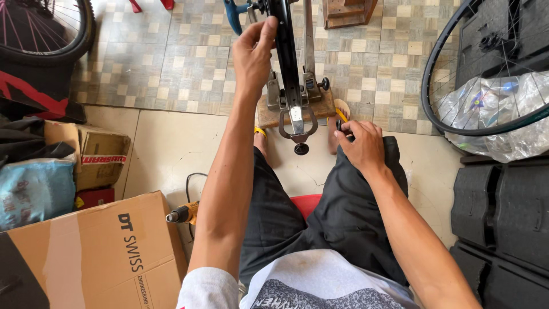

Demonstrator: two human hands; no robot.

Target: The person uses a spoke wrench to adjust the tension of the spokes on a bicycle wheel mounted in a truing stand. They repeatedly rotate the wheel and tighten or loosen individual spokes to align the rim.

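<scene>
At the far left, part of a spoked bicycle wheel is seen on the tiled floor, and nearer, brown cardboard boxes are stacked beside a blue bag. Just right of the big box, a yellow drill is laid on the pale floor. In the middle, the left hand is raised far from the body, its fingers closed around the black upright of a wheel truing stand, which is mounted on a wooden base between the feet. Further right, the right hand is rested on the right knee of the dark shorts, its fingers curled narrowly around a small dark object; what that object is cannot be told. At the far right, a black rim is leaned over a clear plastic bag, with black moulded blocks nearer.
</scene>
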